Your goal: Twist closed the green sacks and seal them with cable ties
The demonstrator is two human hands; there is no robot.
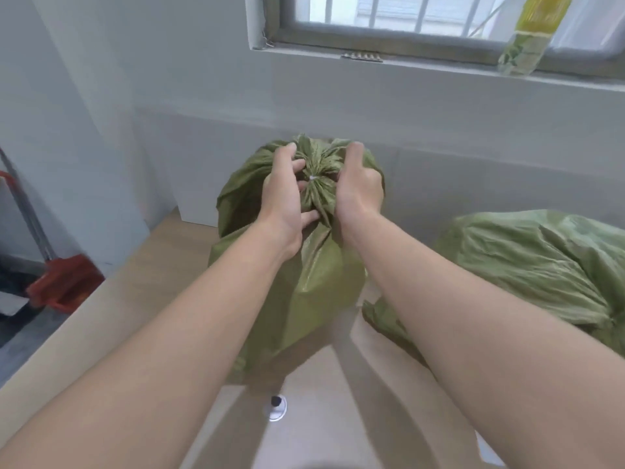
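Sack [314, 282] stands upright on the counter [162, 265], its twisted neck between the hands. Left hand [284, 194] and right hand [358, 191] both grip the neck, a white tie [311, 178] between them. Risk: an uncinched tie lets the neck untwist on release.

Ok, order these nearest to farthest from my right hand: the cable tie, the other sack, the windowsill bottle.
1. cable tie, on the upright sack's neck, beside the right hand.
2. other sack, lying to the right.
3. bottle, up on the windowsill.
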